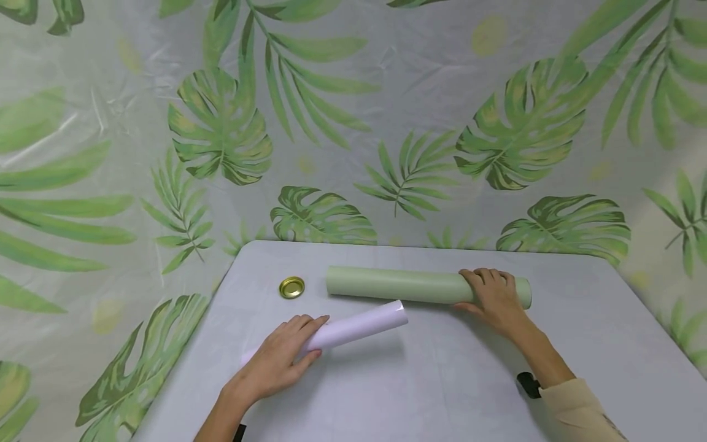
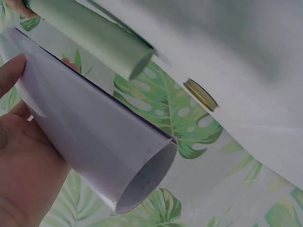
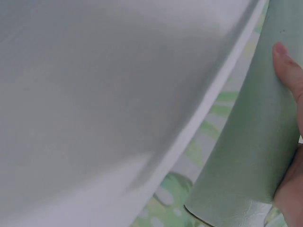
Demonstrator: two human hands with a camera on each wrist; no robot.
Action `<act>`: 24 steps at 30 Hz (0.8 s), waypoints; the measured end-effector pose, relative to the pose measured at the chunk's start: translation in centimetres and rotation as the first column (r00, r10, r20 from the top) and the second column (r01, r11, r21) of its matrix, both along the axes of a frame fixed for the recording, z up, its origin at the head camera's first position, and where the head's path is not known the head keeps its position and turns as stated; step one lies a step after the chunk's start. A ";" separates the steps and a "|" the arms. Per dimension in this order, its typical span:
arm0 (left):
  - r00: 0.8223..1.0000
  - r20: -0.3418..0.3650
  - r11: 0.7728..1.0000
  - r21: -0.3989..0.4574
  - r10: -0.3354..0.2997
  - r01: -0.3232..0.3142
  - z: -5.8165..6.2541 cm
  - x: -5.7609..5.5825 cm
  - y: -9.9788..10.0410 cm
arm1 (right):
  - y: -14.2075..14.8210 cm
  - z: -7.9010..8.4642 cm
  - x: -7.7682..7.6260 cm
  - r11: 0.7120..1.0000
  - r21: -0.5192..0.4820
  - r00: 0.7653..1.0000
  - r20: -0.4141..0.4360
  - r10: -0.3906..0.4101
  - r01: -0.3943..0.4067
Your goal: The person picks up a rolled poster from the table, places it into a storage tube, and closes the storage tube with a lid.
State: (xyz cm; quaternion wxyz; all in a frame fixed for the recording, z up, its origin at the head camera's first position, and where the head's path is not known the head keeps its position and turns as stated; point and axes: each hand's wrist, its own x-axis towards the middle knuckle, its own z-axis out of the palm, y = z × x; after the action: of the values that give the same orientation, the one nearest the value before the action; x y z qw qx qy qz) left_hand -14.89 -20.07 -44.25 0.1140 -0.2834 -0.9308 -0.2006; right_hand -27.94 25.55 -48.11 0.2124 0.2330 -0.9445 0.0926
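Observation:
My left hand (image 1: pixel 282 356) grips a white paper roll (image 1: pixel 359 325), thumb on the near side and fingers over the far side. The roll is tilted, its right end raised above the table with a shadow below. In the left wrist view, the hollow end of the white roll (image 2: pixel 109 137) shows. My right hand (image 1: pixel 494 301) holds a thicker pale green roll (image 1: pixel 397 284) near its right end, fingers over the top and thumb along the near side. The green roll (image 3: pixel 246 127) lies across the back of the table. Left of it sits a small round gold lid (image 1: pixel 291 287).
The white table (image 1: pixel 442 380) has its far edge just behind the green roll. Behind and beside it hangs a leaf-patterned sheet (image 1: pixel 331 153). A black strap (image 1: pixel 529 385) is at my right wrist, by a beige sleeve (image 1: pixel 580 411).

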 end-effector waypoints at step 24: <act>0.986 -0.117 0.991 0.082 0.117 -0.108 0.9 -1.8 -6.2 | 7.9 1.5 2.9 0.987 -0.138 0.935 -0.355 0.027 -0.081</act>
State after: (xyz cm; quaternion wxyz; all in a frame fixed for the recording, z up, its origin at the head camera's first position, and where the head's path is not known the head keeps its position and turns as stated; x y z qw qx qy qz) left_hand -16.72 -26.26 -43.37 0.1922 -0.2373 -0.9285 -0.2111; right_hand -25.05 33.43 -46.63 0.3921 0.2552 -0.8748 0.1264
